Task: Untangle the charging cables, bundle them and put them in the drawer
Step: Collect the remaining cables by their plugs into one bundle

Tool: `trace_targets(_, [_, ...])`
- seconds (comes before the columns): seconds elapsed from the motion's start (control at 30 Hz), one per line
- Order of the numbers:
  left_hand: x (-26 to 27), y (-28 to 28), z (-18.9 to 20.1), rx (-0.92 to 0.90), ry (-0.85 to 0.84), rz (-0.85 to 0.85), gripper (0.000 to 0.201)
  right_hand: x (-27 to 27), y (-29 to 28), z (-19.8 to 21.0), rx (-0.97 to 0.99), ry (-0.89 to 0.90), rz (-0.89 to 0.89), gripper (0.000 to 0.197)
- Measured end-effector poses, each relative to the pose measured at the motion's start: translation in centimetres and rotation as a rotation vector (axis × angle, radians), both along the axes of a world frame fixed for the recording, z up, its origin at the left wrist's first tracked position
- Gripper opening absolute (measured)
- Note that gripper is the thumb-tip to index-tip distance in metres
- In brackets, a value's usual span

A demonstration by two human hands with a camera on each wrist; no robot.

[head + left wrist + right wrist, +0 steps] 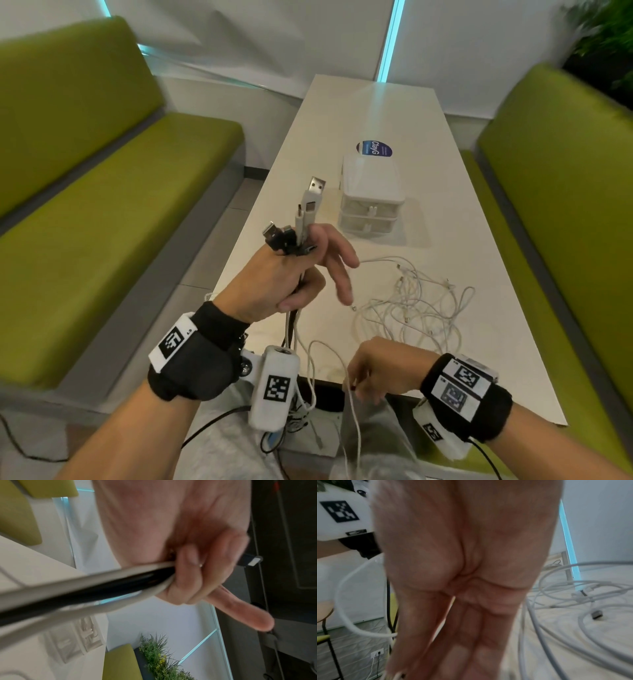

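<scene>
My left hand (pixel 291 277) is raised over the table's near left edge and grips a bundle of black and white cable ends (pixel 301 219), plugs pointing up. In the left wrist view its fingers (pixel 188 574) curl round the black and white cords (pixel 85 588), with one finger sticking out straight. My right hand (pixel 366 377) is at the table's front edge, fingers pointing down, and pinches a thin white cable (pixel 354 421) that hangs below the edge. A loose tangle of white cables (pixel 411 308) lies on the table between the hands and the white two-drawer box (pixel 371 195), whose drawers are closed.
The white table (pixel 479 240) runs away from me between two green benches (pixel 102 222) (pixel 565 205). A round blue sticker (pixel 375 150) lies behind the drawer box. A plant (pixel 603 37) stands at the far right. Dark cords hang below the table edge.
</scene>
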State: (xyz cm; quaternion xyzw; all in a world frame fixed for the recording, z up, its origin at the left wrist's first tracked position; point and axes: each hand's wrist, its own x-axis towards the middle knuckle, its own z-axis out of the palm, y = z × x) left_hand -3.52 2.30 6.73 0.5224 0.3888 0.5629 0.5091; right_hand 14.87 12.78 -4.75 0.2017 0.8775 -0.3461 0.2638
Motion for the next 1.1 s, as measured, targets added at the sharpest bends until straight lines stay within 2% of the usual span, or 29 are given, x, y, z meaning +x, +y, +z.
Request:
trace_targets(0.07, [-0.1,0.2,-0.1,0.006,-0.033,0.0,0.045,0.0,0.0,0.5,0.052,-0.015,0.039,0.02])
trace_targets(0.17, [-0.1,0.3,-0.3,0.018,-0.09,-0.024,0.042,-0.1,0.5,1.0,0.21,0.08,-0.074,0.025])
trace_targets(0.2, [0.0,0.3,-0.3,0.024,-0.104,-0.032,0.041,-0.2,0.6,1.0,0.17,0.114,-0.136,0.028])
trace_targets(0.27, [0.1,0.3,0.0,0.037,-0.119,-0.031,0.04,-0.5,0.5,1.0,-0.057,0.142,-0.238,0.034])
trace_targets(0.3, [0.1,0.3,0.1,0.045,-0.124,-0.026,0.039,-0.6,0.2,1.0,-0.118,0.132,-0.218,0.032])
trace_targets(0.37, [0.1,0.3,0.4,0.057,-0.123,-0.016,0.038,-0.9,-0.3,0.7,0.009,0.109,-0.064,0.029])
trace_targets(0.43, [0.2,0.4,0.6,0.057,-0.116,-0.007,0.038,-1.1,-0.5,0.3,0.15,0.154,-0.007,0.027])
trace_targets(0.53, [0.3,0.7,0.4,0.04,-0.117,0.017,0.038,-1.4,0.2,-0.1,0.248,0.22,-0.1,0.024])
trace_targets(0.67, [1.0,1.3,0.2,0.019,-0.078,0.086,0.041,-1.6,1.6,-0.8,0.454,0.269,-0.319,0.026])
trace_targets(0.87, [3.9,2.0,0.2,-0.088,-0.111,0.129,0.019,-3.1,3.3,-3.2,0.532,0.257,-0.474,0.035])
trace_targets(0.93, [4.3,2.7,0.2,-0.116,-0.108,0.162,0.018,-3.8,3.8,-3.4,0.543,0.255,-0.479,0.032])
trace_targets(1.03, [4.2,3.5,-0.3,-0.111,-0.082,0.255,0.023,-4.6,4.3,-3.2,0.615,0.186,-0.324,0.023])
trace_targets(1.1, [3.8,3.8,-0.7,-0.093,-0.045,0.324,0.028,-4.6,4.6,-2.8,0.591,0.207,-0.35,0.017])
